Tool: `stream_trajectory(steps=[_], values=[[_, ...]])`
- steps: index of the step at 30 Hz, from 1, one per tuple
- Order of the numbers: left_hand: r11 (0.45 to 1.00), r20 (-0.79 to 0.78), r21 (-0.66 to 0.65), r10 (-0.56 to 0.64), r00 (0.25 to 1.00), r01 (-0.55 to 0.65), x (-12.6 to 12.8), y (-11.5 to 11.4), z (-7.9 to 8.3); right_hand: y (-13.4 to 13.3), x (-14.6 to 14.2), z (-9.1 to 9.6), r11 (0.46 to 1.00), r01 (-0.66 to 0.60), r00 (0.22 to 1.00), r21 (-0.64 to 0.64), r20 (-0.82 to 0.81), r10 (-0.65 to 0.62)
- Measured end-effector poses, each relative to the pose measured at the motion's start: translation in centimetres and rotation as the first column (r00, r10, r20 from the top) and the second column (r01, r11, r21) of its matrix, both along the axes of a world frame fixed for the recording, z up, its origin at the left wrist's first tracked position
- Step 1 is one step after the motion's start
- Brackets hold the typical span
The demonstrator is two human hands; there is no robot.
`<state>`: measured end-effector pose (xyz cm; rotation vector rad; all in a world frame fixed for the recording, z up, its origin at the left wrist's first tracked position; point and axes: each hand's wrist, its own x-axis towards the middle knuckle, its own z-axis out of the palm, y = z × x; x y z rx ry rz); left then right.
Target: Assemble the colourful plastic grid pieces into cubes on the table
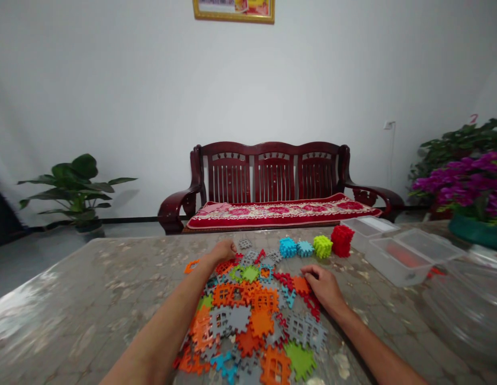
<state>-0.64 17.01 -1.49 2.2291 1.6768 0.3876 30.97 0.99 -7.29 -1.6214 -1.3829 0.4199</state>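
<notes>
A loose heap of flat interlocking plastic tiles (261, 322) in orange, grey, red, green and blue spreads over the table, some solid and some with window-like openings. At the heap's far left, my left hand (224, 250) has its fingers curled down by a small red piece (238, 258); the fingertips are partly hidden. My right hand (323, 286) rests at the heap's right side, loosely bent with a gap between thumb and forefinger. It is beside an orange tile (301, 285) and holds nothing visible.
Neat stacks stand behind the heap: blue (287, 247), light blue (305, 248), yellow-green (323, 246) and red (342, 240). To the right are a clear plastic box (401, 270), transparent containers (468, 305) and purple flowers (465, 179). A wooden bench (272, 179) stands beyond the table (92, 299).
</notes>
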Motion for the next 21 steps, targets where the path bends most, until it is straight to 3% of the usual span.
stream_trajectory(steps=[4, 8, 11, 13, 15, 17, 19, 21], values=[[0.998, 0.043, 0.034, 0.045, 0.998, -0.047, 0.3, -1.3, 1.3, 0.0, 0.1, 0.0, 1.000, -0.013, 1.000, 0.002, 0.006, 0.013], [0.991, 0.123, 0.131, -0.014, 0.992, -0.003, 1.2, -3.8, 3.0, 0.0, 0.1, 0.0, 1.000, -0.019, 1.000, 0.004, 0.007, 0.019], [0.975, 0.174, 0.210, -0.110, 0.979, 0.072, 2.3, -6.8, 3.4, 0.0, -0.1, 0.2, 1.000, -0.018, 1.000, -0.004, 0.020, 0.019], [0.945, 0.233, 0.275, -0.246, 0.941, 0.179, 3.0, -9.1, 3.1, -0.1, -0.1, 0.4, 1.000, -0.016, 0.999, -0.013, 0.029, 0.016], [0.916, 0.258, 0.250, -0.376, 0.890, 0.315, 3.4, -11.2, 2.8, -0.2, -0.1, 0.5, 1.000, -0.017, 0.999, -0.023, 0.035, 0.018], [0.906, 0.286, 0.198, -0.419, 0.862, 0.375, 3.1, -12.7, 2.6, -0.4, -0.1, 0.6, 1.000, -0.011, 0.999, -0.023, 0.044, 0.012], [0.929, 0.329, 0.180, -0.366, 0.871, 0.322, 1.9, -13.4, 2.8, -0.6, -0.2, 0.6, 1.000, 0.013, 0.998, -0.004, 0.065, -0.013], [0.965, 0.378, 0.185, -0.246, 0.892, 0.188, -0.4, -13.3, 3.0, -1.0, -0.5, 0.7, 0.999, 0.034, 0.994, 0.030, 0.101, -0.037]])
